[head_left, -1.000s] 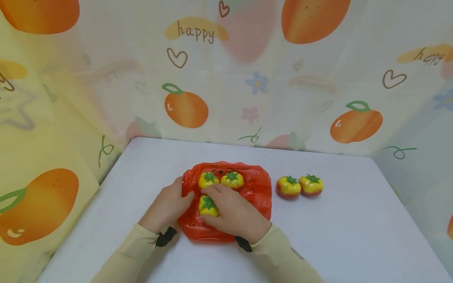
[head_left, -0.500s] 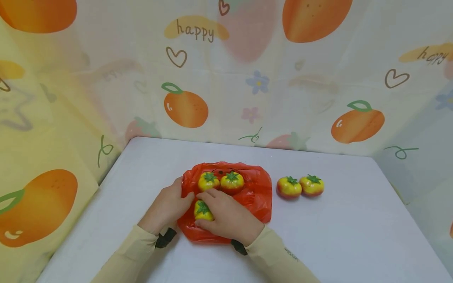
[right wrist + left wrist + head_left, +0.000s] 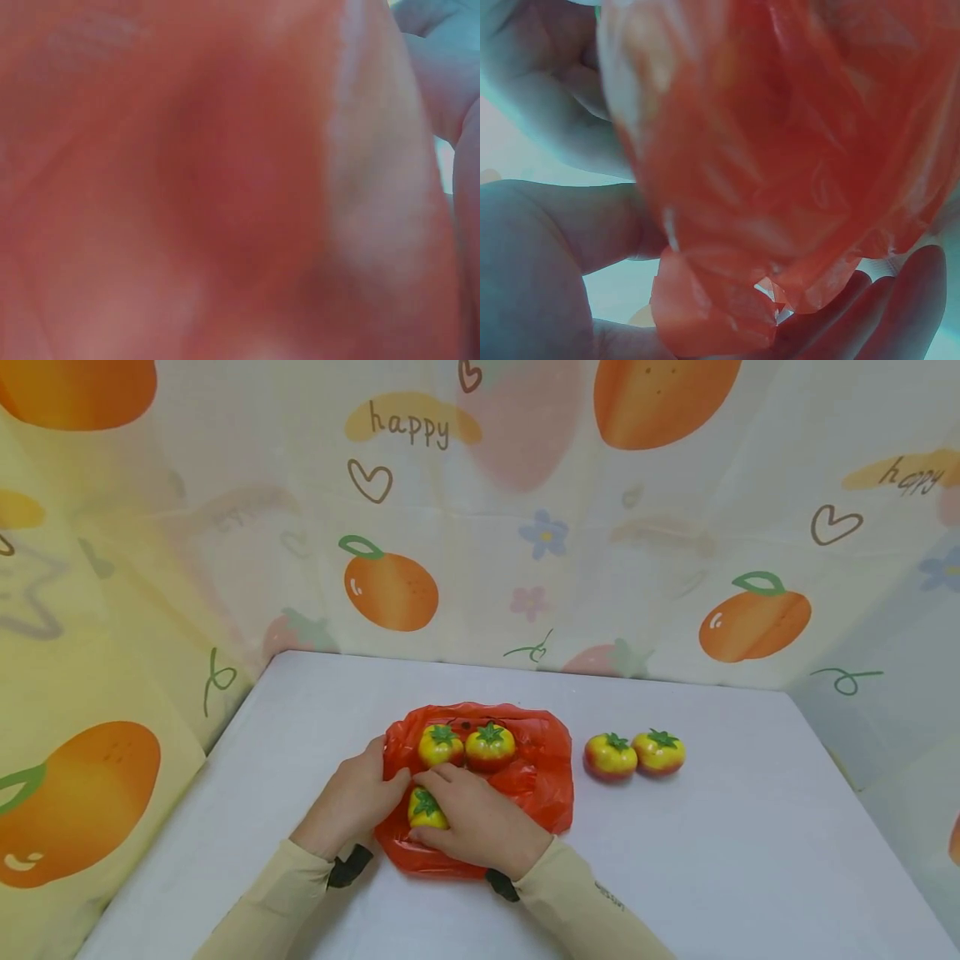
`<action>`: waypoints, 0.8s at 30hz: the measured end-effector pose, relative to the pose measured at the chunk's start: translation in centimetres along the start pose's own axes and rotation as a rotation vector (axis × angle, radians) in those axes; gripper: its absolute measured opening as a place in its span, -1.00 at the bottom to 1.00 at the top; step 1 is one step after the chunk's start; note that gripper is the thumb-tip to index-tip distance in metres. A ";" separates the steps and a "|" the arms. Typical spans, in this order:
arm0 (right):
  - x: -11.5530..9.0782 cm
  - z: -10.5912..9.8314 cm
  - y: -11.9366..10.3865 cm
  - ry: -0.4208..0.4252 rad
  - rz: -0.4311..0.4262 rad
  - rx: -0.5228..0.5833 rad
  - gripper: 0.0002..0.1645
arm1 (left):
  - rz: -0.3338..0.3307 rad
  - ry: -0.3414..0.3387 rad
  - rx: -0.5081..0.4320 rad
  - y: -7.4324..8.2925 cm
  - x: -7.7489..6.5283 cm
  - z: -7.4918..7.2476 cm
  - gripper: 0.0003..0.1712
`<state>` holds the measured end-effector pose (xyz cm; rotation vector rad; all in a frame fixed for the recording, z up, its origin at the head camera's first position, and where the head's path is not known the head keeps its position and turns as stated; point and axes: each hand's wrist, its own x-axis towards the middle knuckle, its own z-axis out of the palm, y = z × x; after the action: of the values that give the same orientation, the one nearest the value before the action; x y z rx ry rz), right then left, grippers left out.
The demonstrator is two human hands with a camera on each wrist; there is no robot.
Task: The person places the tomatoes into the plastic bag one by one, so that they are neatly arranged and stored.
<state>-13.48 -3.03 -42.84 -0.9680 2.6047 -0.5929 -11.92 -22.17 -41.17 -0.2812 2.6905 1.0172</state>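
Note:
A red plastic bag lies spread on the table. Two yellow-and-red fruits with green leafy tops, a left one and a right one, sit side by side at its far part. My right hand grips a third such fruit over the bag's near left part, thumb in front and fingers behind. At the bag's left rim my left hand holds the plastic. In the left wrist view, the bag hangs between thumb and fingers. Blurred red plastic covers most of the right wrist view.
Two more of these fruits, one nearer and one beside it, stand on the white table right of the bag. A fruit-patterned cloth rises behind the table and along its sides.
My right hand has moved slightly left and nearer with the fruit in its grip, away from the two far ones. The left hand has stayed at the bag's left rim.

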 end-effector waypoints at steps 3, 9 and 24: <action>0.1 0.2 0.1 -0.002 -0.003 -0.003 -0.21 | -0.003 0.005 0.001 0.0 0.0 0.0 -0.12; 0.2 0.3 0.2 0.005 -0.017 -0.007 -0.24 | -0.004 -0.002 0.010 0.1 0.0 0.0 -0.12; 0.1 0.2 0.2 0.008 -0.028 -0.027 -0.22 | 0.011 -0.001 0.012 -0.1 0.1 0.0 -0.13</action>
<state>-13.59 -3.01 -43.09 -1.0134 2.6163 -0.5714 -11.97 -22.26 -41.31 -0.2638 2.6995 1.0036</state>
